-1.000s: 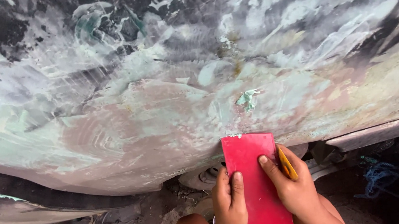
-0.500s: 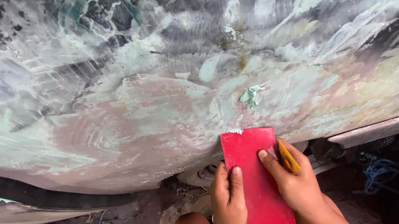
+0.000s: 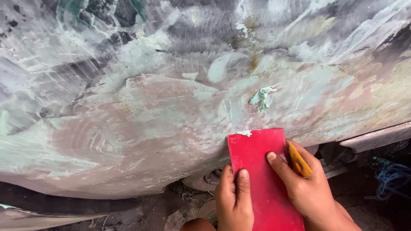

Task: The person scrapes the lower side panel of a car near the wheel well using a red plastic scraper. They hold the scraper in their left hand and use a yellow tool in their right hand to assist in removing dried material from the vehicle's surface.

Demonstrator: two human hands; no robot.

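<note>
Since the earlier frames the view has shifted slightly: the panel (image 3: 167,108) sits lower in the picture, more of its dark upper patches show, and the green blob (image 3: 261,97) has dropped closer to the spreader's top edge. Both hands and the spreader keep nearly the same place at the lower middle.

One red spreader (image 3: 263,183), a flat rectangular card, stands upright with its top edge against the lower curve of the panel; a small smear of pale green filler clings to that edge. Two hands hold it. The left hand (image 3: 233,205) presses flat on the card's lower left, fingers together, thumb around the edge. The right hand (image 3: 308,190) grips the right edge, its forefinger laid on the red face, and also holds one small orange-yellow tool (image 3: 299,161) against the palm; what kind of tool it is I cannot tell for sure, perhaps a second, narrower scraper.

The panel is one large curved car body part, covered in sanded filler in grey, pink and pale green swirls. One blob of fresh green filler sits just above the card. Below lies dirty ground (image 3: 141,222), with one tangle of blue cord (image 3: 396,178) at the right.
</note>
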